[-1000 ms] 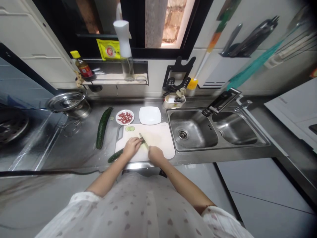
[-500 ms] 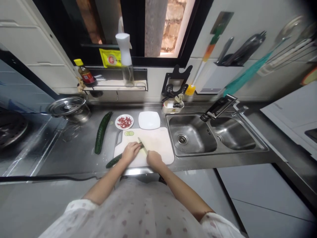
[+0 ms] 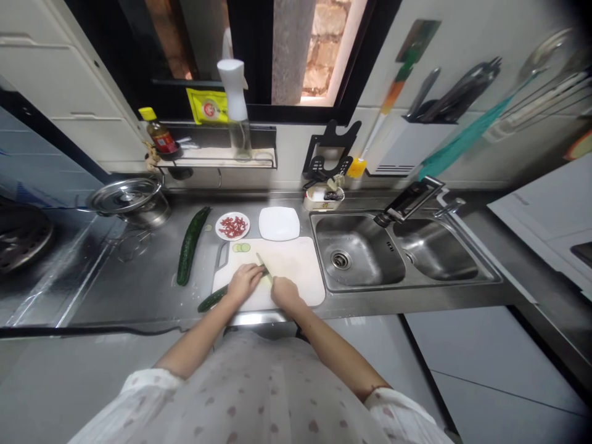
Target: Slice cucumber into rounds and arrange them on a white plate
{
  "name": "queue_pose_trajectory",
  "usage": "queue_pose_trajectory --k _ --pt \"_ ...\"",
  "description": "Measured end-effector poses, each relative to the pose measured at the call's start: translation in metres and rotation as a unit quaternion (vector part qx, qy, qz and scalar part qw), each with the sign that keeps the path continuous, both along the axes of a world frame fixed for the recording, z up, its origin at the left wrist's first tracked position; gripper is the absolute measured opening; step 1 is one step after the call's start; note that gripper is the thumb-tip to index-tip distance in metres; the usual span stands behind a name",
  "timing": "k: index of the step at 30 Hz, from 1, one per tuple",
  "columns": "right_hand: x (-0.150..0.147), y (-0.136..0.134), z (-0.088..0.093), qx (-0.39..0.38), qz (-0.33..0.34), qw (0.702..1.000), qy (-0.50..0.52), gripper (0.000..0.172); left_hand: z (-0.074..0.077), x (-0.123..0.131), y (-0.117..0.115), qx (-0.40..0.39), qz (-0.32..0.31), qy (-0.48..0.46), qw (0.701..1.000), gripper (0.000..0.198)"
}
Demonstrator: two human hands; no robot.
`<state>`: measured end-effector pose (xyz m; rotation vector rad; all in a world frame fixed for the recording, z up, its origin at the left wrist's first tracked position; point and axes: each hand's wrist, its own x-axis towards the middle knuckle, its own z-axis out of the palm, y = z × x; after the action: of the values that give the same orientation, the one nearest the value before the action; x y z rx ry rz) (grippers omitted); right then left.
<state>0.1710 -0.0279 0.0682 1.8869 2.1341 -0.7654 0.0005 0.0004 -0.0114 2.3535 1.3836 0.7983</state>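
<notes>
1. A lidded pot (image 3: 132, 203) stands on the counter (image 3: 139, 277), well to the left of the board (image 3: 300, 259) and farther back than it.
2. A whole cucumber (image 3: 190, 250) lies on the counter left of the board, apart from it, its upper end leaning toward the right.
3. A lone slice (image 3: 208, 227) lies between that cucumber and the plate, beyond the board's back left corner.
4. The held cucumber (image 3: 213, 300) slants from the board's near left corner, under the left hand, to about the board's middle.
5. A plate (image 3: 219, 232) of chopped red pieces (image 3: 234, 226) sits just behind the board's left part.
6. Overlapping slices (image 3: 242, 248) lie on the board near its back left corner, beside the grey handle.
7. The person's left hand (image 3: 244, 285), over the board's left half, presses the held cucumber down with bent fingers.
8. The knife (image 3: 261, 259) slants over the board's middle, its blade at the held cucumber's right end; how deep it sits is too small to tell.
9. A white dish (image 3: 279, 223) stands just behind the board's middle.
10. The right hand (image 3: 285, 295), over the board's near side, is wrapped around the knife's grip.
11. A double sink (image 3: 361, 246) lies right of the board.
</notes>
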Motion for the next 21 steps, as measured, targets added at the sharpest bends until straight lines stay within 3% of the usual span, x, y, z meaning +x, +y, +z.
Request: queue_pose_trajectory --k 10,21 --pt "0.006 -0.012 0.007 -0.022 0.001 1.0 -0.018 0.03 0.002 0.001 -0.001 -0.004 0.007 -0.006 1.0 0.024" --pt "-0.001 0.001 -0.002 -0.011 -0.001 1.0 -0.004 0.033 0.004 0.001 -0.002 -0.006 0.007 -0.004 1.0 0.024"
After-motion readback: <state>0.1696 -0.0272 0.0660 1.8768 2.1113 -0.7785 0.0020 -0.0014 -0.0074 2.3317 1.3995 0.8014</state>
